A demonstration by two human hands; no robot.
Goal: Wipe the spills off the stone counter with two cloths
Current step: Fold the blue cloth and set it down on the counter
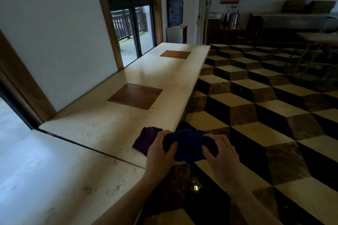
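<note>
A long stone counter [113, 126] carries 2 wooden squares. At its near right edge, the left hand [159, 149] and right hand [220, 151] clench a bunched blue cloth [190, 144], partly hiding a purple cloth [145, 139] lying flat just left. Spills are hard to make out.

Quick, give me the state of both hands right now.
Left hand: closed on the left end of the blue cloth.
Right hand: closed on the right end of the same blue cloth.
The purple cloth lies unheld on the stone counter.
</note>
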